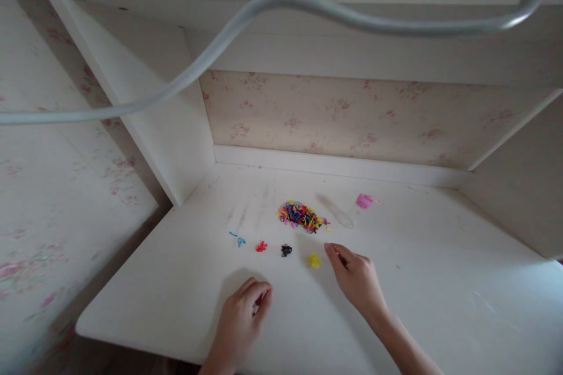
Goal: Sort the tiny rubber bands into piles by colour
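Four small piles, blue [240, 242], red [261, 246], black [286, 251] and yellow [314, 261], line up left to right, nearer than one large mixed pile [299, 215] and one pink bundle [365, 201]. The left hand [244, 317] curls loosely near; the right hand [357, 282] pinches narrow beside yellow, any contents of either unclear. Everything sits on a white desk [153, 281] before floral wallpaper [290, 111], a grey tube [373, 23] crossing above.

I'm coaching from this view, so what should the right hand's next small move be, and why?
Probably reach the right hand forward to the mixed-colour pile, if it holds nothing, which is too small to tell: the hand is beside the yellow pile, and the mix includes yellow.
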`<move>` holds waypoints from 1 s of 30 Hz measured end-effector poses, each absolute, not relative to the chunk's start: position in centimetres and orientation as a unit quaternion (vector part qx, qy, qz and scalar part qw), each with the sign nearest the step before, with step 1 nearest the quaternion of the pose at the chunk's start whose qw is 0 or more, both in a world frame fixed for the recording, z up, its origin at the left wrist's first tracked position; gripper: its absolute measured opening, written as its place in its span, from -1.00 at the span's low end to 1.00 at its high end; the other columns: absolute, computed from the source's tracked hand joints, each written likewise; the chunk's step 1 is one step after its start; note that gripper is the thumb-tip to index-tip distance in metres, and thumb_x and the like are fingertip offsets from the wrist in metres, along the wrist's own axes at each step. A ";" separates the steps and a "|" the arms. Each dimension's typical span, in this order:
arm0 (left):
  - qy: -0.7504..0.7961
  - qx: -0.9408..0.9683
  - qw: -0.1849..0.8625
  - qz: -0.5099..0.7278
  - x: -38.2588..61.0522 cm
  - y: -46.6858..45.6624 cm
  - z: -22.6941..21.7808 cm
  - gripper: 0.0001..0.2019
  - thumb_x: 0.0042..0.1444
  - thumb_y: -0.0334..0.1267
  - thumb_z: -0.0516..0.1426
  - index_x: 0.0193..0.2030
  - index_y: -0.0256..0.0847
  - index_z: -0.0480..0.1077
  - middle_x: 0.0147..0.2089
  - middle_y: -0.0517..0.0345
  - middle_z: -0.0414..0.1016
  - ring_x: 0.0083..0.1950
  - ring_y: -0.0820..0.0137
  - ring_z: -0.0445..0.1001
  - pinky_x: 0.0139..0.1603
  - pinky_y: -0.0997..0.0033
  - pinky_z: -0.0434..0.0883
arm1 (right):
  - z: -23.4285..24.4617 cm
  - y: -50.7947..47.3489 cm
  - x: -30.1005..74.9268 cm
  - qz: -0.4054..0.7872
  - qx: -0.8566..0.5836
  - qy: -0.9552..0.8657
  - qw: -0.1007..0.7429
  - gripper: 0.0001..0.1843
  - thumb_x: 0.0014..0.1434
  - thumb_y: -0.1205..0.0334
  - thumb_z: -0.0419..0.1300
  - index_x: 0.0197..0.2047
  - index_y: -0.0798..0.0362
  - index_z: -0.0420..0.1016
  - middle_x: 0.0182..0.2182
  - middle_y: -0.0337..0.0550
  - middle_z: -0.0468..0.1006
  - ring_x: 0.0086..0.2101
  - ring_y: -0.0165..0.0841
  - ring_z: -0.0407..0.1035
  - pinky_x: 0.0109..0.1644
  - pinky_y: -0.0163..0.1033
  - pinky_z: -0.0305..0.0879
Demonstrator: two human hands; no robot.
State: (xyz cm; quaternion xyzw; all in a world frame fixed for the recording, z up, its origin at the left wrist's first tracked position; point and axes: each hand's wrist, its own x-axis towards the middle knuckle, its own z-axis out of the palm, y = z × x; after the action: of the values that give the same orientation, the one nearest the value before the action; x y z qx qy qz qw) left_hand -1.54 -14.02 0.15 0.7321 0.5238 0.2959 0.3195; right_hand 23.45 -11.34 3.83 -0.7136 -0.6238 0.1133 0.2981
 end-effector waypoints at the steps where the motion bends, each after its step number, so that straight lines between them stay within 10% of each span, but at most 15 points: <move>1: 0.523 0.734 0.318 0.295 -1.5 -14.0 0.1 -0.77 0.25 -0.18 -0.04 -0.28 -0.14 0.40 -0.36 0.19 0.40 -0.37 0.51 0.40 -0.39 0.64 0.33 | 3.5 -11.7 24.7 0.124 -0.728 -0.596 0.317 -0.48 0.23 -0.14 -0.09 -0.26 0.00 0.57 -0.52 -0.20 0.59 -0.50 -0.39 0.44 -0.41 -0.41 0.19; 30: 0.579 0.809 0.091 0.045 17.8 -3.0 3.5 -0.66 0.20 -0.11 -0.03 -0.19 -0.27 0.49 -0.19 -0.10 0.56 -0.13 0.23 0.53 -0.16 0.35 0.40 | -0.5 -13.6 31.1 0.206 -0.747 -0.503 0.382 -0.46 0.20 -0.15 -0.09 -0.31 0.04 0.57 -0.55 -0.25 0.49 -0.50 -0.44 0.31 -0.42 -0.41 0.13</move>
State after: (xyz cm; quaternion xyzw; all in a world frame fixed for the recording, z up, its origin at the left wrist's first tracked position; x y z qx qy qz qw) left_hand 17.76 -3.04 3.50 0.8090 0.5790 0.0447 0.0908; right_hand 31.08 -13.61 -0.45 -0.7473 -0.5029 0.2062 0.3823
